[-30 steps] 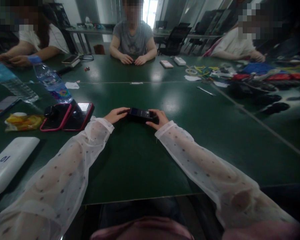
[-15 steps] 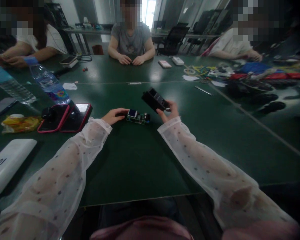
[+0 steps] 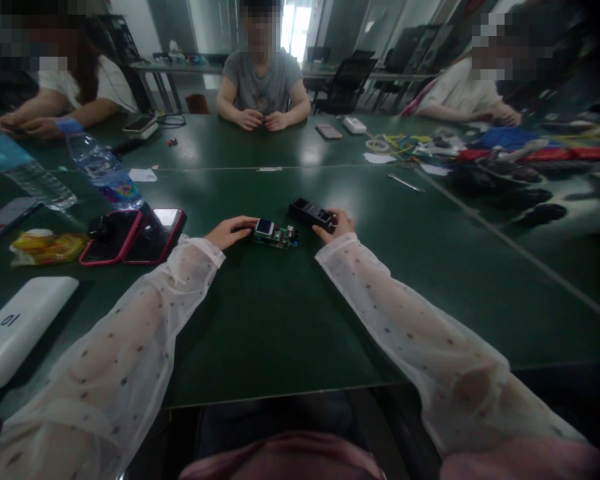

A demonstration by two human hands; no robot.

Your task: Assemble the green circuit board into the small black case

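My left hand (image 3: 231,231) grips the left end of a green circuit board (image 3: 276,237) between thumb and fingers. The board carries a small screen on its left part and several components on its right, and lies level at the tabletop. To its right, my right hand (image 3: 337,225) holds a black plastic casing (image 3: 313,212) by its near right end. The casing has a rectangular window at its far end and small openings near my fingers. It lies low, at or just over the table; contact cannot be made out. A short gap separates board and casing.
Two plastic bottles (image 3: 103,167), phones in red cases (image 3: 153,235), a yellow packet (image 3: 47,248) and a white power bank (image 3: 27,327) lie left on the green table (image 3: 260,333). A wrench (image 3: 405,183) and tangled cables (image 3: 400,143) lie right. Three people sit around the table.
My right hand has lowered the black casing towards the table and turned it flatter. My left hand and the circuit board have stayed almost where they were.
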